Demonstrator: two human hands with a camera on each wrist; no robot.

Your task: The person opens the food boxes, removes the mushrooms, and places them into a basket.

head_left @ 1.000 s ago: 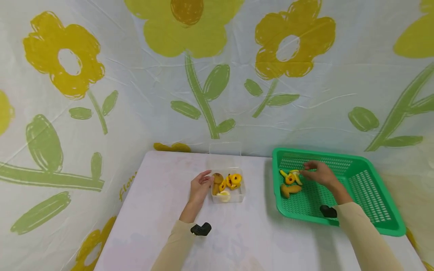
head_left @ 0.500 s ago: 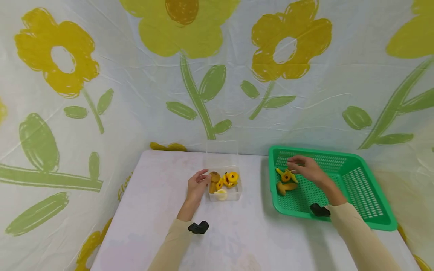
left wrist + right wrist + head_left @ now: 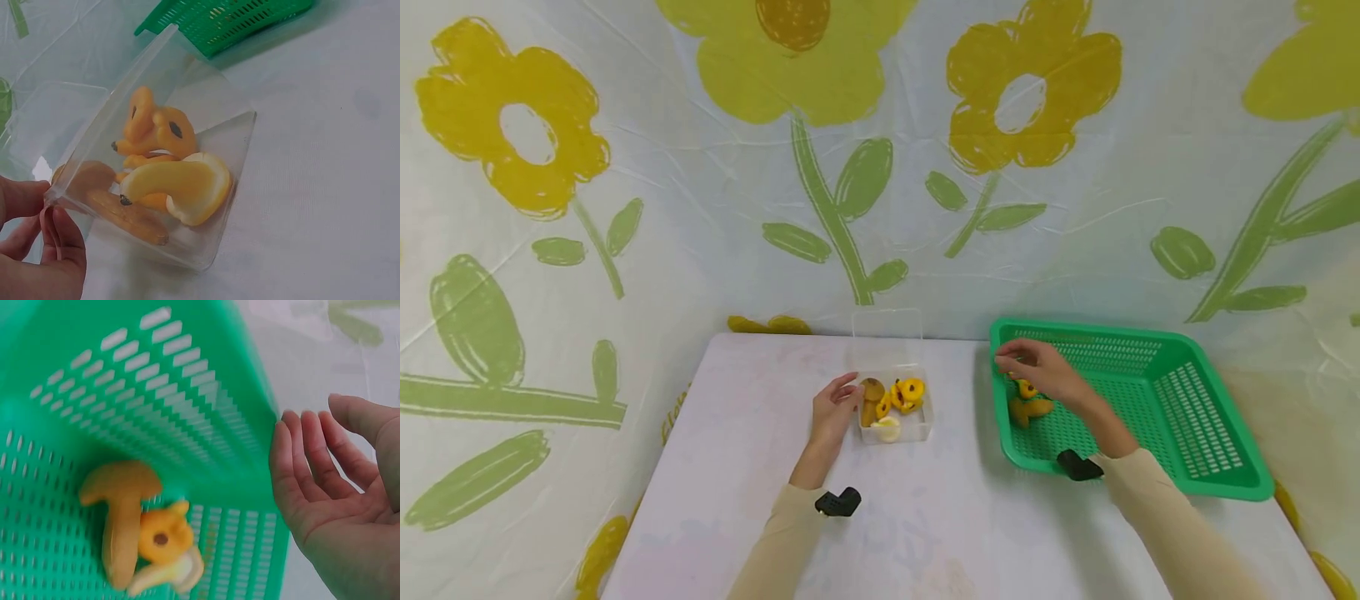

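Observation:
My left hand [image 3: 833, 408] pinches the left rim of a clear plastic box [image 3: 917, 434] between thumb and fingers. Inside that box lie a brown mushroom [image 3: 125, 215], yellow pieces with dark spots [image 3: 177, 130] and a yellow curved piece with a pale flared end [image 3: 199, 190]. Over the left end of a green basket [image 3: 1187, 487] is my right hand [image 3: 1047, 372], fingers gently bent and nothing in them. Its fingertips are right at the basket's rim. Below it in the basket are a brown mushroom [image 3: 122, 519] and a yellow piece with a dark spot [image 3: 164, 537].
The box's clear lid [image 3: 887, 336] stands raised at its back, near the flower-printed wall cloth [image 3: 925, 275]. A pale table cover [image 3: 958, 417] shows between box and basket. The basket stands at the right side of the table.
My right hand has moved left across the basket, from beside the yellow pieces to its left rim, and now covers part of them. The left hand stays at the box.

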